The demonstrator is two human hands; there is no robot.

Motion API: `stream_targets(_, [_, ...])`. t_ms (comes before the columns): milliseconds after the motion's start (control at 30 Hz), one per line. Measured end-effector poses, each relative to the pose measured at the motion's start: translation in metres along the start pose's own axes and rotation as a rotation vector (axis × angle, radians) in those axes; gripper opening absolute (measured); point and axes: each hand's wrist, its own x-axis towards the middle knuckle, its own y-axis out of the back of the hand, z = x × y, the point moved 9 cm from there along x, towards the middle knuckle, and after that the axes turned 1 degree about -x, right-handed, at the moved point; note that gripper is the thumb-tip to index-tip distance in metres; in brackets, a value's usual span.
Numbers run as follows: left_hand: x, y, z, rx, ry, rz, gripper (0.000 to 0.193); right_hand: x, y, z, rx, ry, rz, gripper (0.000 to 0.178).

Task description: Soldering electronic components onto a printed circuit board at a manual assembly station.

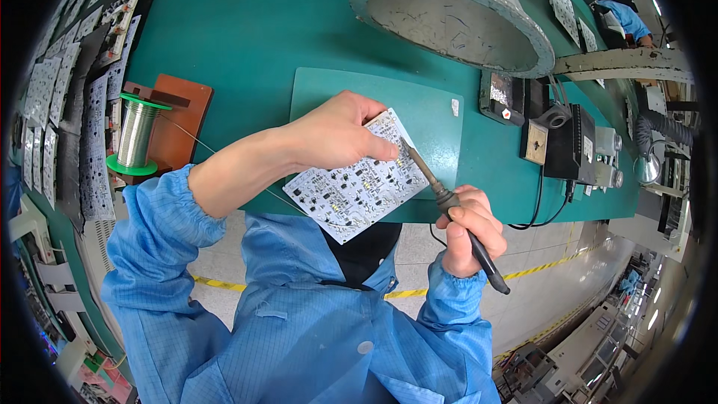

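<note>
My left hand [338, 135] is closed on the upper edge of a white circuit board [357, 193], thumb lying across its face. Small black and yellowish parts cover the board, which is held at a slant over the near edge of a green mat [434, 116]. In my right hand [474, 226] is a soldering iron [446, 199], its dark handle gripped between thumb and fingers. The iron's tip points up and left to the board's right edge, close to my left thumb; whether it touches cannot be made out.
A spool of solder wire [135, 135] stands on a brown stand [187, 116] at left, its wire running under my left forearm. A large metal funnel-shaped hood [464, 19] hangs at the far side. A black soldering station [572, 142] sits at right. Several boards [97, 150] line the left edge.
</note>
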Motion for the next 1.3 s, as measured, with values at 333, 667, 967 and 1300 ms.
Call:
stream_targets(333, [0.001,-0.001,0.000,0.010,0.000,-0.005,0.026,0.003,-0.001,-0.001,0.012,0.018,-0.001,0.021])
stream_targets(667, [0.003,0.001,-0.003,0.004,-0.007,-0.001,0.026,0.006,0.001,0.000,0.015,0.017,-0.005,0.022])
stream_targets(967, [-0.001,0.000,0.001,0.037,0.014,0.008,0.025,-0.003,0.010,0.001,0.024,0.012,0.009,0.023])
stream_targets(1300, [0.002,0.001,-0.002,0.060,-0.003,0.019,0.025,0.000,0.004,0.003,0.040,0.006,0.014,0.023])
